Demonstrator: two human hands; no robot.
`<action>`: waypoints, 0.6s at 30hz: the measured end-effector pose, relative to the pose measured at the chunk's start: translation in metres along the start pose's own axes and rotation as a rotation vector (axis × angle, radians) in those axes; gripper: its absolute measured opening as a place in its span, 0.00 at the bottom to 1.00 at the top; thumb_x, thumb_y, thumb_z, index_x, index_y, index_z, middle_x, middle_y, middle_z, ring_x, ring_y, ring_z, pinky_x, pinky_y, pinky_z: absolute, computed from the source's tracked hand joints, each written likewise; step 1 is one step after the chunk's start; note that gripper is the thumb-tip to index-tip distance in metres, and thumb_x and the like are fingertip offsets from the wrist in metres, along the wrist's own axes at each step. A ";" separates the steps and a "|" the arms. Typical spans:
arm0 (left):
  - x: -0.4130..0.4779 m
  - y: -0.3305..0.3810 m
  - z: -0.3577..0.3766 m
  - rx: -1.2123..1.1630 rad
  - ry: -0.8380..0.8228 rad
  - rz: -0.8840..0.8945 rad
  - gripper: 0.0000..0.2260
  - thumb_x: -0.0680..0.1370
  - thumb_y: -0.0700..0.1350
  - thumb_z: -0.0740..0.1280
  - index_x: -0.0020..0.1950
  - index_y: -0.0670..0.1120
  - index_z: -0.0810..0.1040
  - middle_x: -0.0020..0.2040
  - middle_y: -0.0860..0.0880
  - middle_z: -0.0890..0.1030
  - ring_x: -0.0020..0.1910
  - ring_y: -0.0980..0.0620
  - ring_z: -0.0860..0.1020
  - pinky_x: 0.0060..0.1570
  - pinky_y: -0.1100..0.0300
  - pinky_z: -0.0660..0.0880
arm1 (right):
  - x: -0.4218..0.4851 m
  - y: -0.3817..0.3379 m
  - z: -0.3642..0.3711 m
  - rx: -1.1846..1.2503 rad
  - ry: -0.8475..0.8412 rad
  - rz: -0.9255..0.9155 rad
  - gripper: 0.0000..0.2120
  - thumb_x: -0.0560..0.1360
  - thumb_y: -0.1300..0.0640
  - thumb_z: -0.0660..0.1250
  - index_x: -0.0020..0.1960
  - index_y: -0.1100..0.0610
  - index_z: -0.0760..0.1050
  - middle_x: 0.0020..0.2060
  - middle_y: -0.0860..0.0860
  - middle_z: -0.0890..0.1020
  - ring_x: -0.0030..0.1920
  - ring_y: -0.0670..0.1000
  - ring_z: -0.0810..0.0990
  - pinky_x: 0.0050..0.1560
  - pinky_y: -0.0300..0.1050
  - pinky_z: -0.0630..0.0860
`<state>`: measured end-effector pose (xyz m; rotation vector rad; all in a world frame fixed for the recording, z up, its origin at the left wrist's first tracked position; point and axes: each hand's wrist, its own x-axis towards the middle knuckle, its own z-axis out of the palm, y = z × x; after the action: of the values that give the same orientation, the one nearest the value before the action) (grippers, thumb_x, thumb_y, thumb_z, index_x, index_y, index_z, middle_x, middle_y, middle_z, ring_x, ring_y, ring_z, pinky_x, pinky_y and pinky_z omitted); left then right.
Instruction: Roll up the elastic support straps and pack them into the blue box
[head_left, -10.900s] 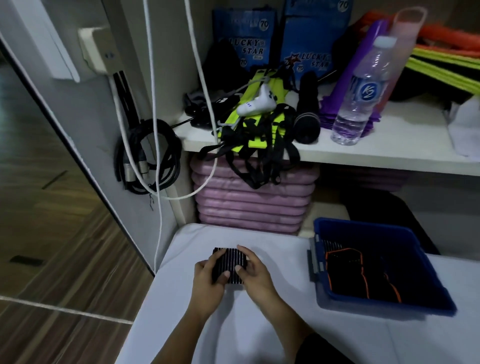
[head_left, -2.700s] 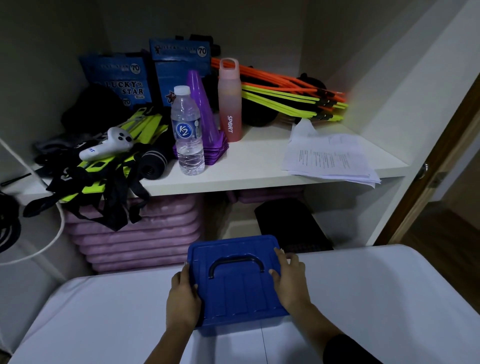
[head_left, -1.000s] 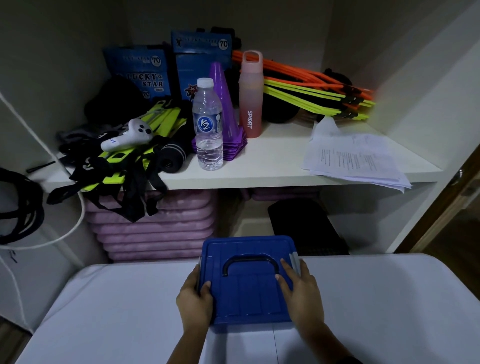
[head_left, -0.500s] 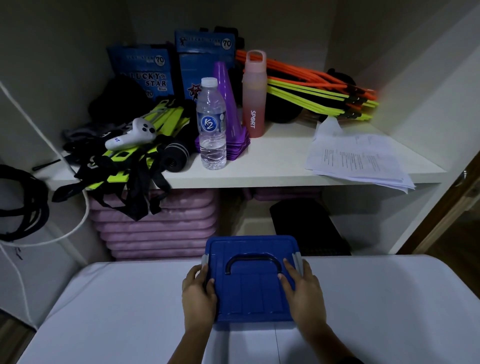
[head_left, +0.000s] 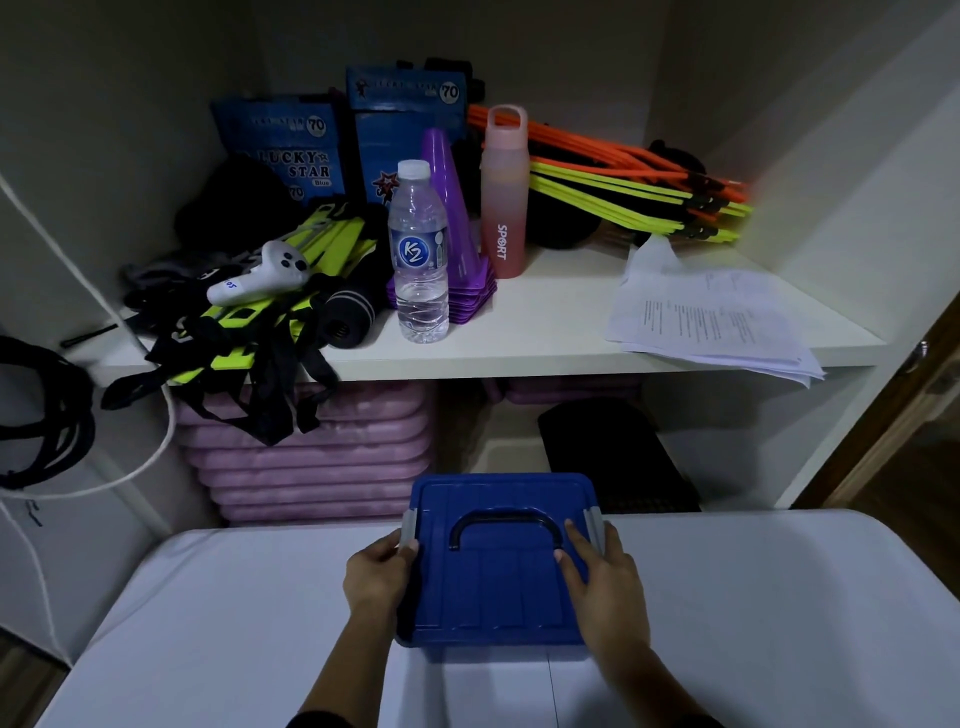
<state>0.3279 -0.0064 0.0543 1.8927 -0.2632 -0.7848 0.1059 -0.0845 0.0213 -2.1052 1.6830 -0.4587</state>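
The blue box (head_left: 498, 592) stands on the white table (head_left: 779, 613) with its lid on and its black handle (head_left: 501, 519) lying flat. No straps show; the lid hides the inside. My left hand (head_left: 376, 577) grips the box's left edge at the grey latch (head_left: 409, 527), thumb on top. My right hand (head_left: 605, 582) rests flat on the lid's right side, fingers reaching to the right grey latch (head_left: 594, 525).
Behind the table a white shelf (head_left: 545, 343) carries a water bottle (head_left: 418, 260), a pink sport bottle (head_left: 503, 192), purple cones, blue packets, yellow-black straps, papers (head_left: 711, 317) and orange-yellow poles. Purple mats (head_left: 311, 457) are stacked below. Cables hang at left.
The open box now has its lid on and sits in front of me. In the last second both hands slid forward along its sides to the grey latches.
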 end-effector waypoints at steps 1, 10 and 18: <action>-0.002 -0.001 0.001 0.029 0.011 0.029 0.14 0.75 0.44 0.68 0.60 0.45 0.78 0.56 0.42 0.81 0.52 0.40 0.78 0.59 0.48 0.74 | 0.001 0.001 0.001 0.003 0.003 0.000 0.26 0.76 0.38 0.52 0.73 0.41 0.59 0.75 0.54 0.58 0.69 0.55 0.65 0.68 0.50 0.69; -0.017 -0.006 0.009 0.149 0.060 0.192 0.18 0.75 0.38 0.67 0.65 0.41 0.73 0.58 0.40 0.80 0.46 0.45 0.79 0.57 0.56 0.73 | 0.002 0.001 0.004 -0.015 0.017 0.000 0.36 0.70 0.29 0.37 0.73 0.40 0.59 0.74 0.53 0.60 0.69 0.54 0.67 0.67 0.50 0.71; -0.025 -0.005 0.009 0.292 0.054 0.330 0.16 0.78 0.38 0.63 0.65 0.38 0.72 0.57 0.40 0.80 0.52 0.42 0.79 0.55 0.56 0.74 | 0.001 0.001 0.000 0.018 -0.023 0.004 0.31 0.73 0.31 0.44 0.73 0.40 0.59 0.75 0.54 0.58 0.70 0.55 0.66 0.68 0.51 0.70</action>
<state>0.3023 0.0016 0.0576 2.0660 -0.6676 -0.4902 0.1055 -0.0860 0.0214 -2.0864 1.6639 -0.4450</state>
